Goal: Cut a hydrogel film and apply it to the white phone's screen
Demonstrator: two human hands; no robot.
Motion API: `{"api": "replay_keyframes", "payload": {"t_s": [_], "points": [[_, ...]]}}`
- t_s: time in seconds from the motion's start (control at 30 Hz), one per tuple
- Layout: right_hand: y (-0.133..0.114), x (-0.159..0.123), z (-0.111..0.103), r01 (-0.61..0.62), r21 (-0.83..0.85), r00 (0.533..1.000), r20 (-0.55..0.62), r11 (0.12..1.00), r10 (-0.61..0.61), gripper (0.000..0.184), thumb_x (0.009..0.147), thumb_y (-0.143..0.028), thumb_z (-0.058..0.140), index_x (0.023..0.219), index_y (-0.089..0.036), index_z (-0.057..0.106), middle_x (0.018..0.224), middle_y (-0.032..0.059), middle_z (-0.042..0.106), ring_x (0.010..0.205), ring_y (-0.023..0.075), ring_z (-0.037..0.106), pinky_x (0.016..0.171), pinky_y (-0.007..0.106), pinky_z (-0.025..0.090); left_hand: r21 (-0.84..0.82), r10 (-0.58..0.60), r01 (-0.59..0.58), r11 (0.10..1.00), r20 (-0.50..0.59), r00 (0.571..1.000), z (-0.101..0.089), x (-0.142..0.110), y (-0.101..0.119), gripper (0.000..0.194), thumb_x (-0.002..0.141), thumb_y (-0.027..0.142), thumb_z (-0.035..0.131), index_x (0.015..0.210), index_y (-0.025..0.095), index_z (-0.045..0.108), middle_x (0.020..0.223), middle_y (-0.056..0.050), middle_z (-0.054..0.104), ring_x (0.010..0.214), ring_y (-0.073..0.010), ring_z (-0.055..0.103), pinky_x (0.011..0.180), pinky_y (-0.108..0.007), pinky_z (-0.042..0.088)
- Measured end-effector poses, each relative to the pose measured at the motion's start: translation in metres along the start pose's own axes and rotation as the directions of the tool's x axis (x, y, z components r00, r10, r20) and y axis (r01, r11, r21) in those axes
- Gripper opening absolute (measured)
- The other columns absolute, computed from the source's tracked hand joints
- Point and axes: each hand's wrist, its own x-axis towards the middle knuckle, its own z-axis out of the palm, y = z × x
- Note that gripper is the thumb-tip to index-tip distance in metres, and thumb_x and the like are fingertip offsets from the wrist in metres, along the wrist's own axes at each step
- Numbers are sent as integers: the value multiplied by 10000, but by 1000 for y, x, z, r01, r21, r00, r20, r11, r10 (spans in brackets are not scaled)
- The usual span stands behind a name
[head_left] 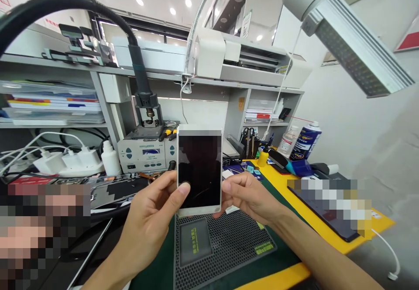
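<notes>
The left hand (147, 224) is closed on the left edge of a smartphone (199, 172), with the thumb pad (183, 188) resting on the front glass. The right hand (250, 198) is curled closed at the lower right edge, with the thumb (226, 187) against the frame. The smartphone is held upright in the air between both hands, its dark screen facing the camera, above a perforated black repair mat (225, 250). The mat lies on a green work mat (153, 264), which covers part of the yellow tabletop (288, 198). Behind the smartphone stands a soldering station (144, 154), with its black hot-air handle (149, 102) held in a stand. A white plastic bottle (110, 161) and a white power strip (65, 163) stand to its left. To the right are a yellow bottle (262, 157), a clear bottle (288, 141), and a blue spray can (306, 139). Caution: a grip concentrated at the edges may slip if the frame is smooth or the fingers are oily, dropping the smartphone onto the mat. Excess thumb pressure could stress the glass or leave marks on it. Contact with the hot-air handle could cause burns or heat damage if the handle is hot; its temperature cannot be determined from this view.
</notes>
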Motion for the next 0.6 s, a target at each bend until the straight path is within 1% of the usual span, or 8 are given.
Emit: {"api": "replay_keyframes", "payload": {"t_s": [0.1, 0.2, 0.27, 0.43, 0.5, 0.6], "points": [[-2, -1, 0, 10, -18, 1000, 3, 1000, -10, 380, 910, -468, 781, 834, -100, 837, 762, 103, 794, 685, 166, 752, 709, 310, 649, 31, 10, -10, 999, -3, 1000, 1, 0, 2, 260, 905, 484, 693, 862, 228, 714, 723, -16, 589, 775, -223, 582, 679, -294, 472], [-2, -1, 0, 22, -16, 1000, 0, 1000, -22, 406, 915, -489, 770, 822, -98, 832, 741, 102, 793, 652, 152, 746, 692, 275, 633, 53, 19, -19, 998, 8, 1000, 2, -1, 1, 259, 919, 475, 677, 843, 228, 699, 743, -18, 604, 820, -230, 604, 699, -292, 486], [-2, -1, -1, 25, -8, 1000, -8, 1000, -25, 409, 922, -491, 764, 823, -99, 827, 738, 100, 792, 667, 146, 749, 691, 252, 622, 55, 22, -24, 998, 35, 999, 2, -1, -1, 256, 945, 475, 650, 881, 232, 698, 768, -15, 606, 839, -221, 602, 717, -284, 492], [-2, -1, -3, 12, 12, 999, -49, 1000, -11, 413, 918, -505, 764, 839, -103, 817, 786, 96, 799, 690, 149, 752, 694, 258, 621, -7, -5, 6, 1000, 110, 994, 4, -3, -4, 263, 985, 465, 615, 1123, 260, 705, 859, -3, 647, 862, -191, 602, 745, -256, 506], [-3, -1, -4, 7, 17, 998, -63, 1000, -5, 416, 916, -514, 762, 856, -106, 816, 814, 95, 803, 697, 152, 753, 695, 263, 622, -21, -24, 27, 999, 123, 992, 5, -4, -5, 278, 980, 468, 622, 1144, 261, 709, 829, 0, 639, 864, -195, 609, 723, -250, 503], [-5, -1, -5, 18, 25, 997, -81, 1000, -16, 417, 901, -524, 773, 843, -113, 808, 802, 88, 801, 691, 153, 749, 678, 258, 619, -26, -52, 55, 998, 111, 992, 6, -5, -4, 286, 943, 484, 662, 1094, 252, 736, 754, 1, 604, 837, -213, 612, 677, -258, 488]]}}
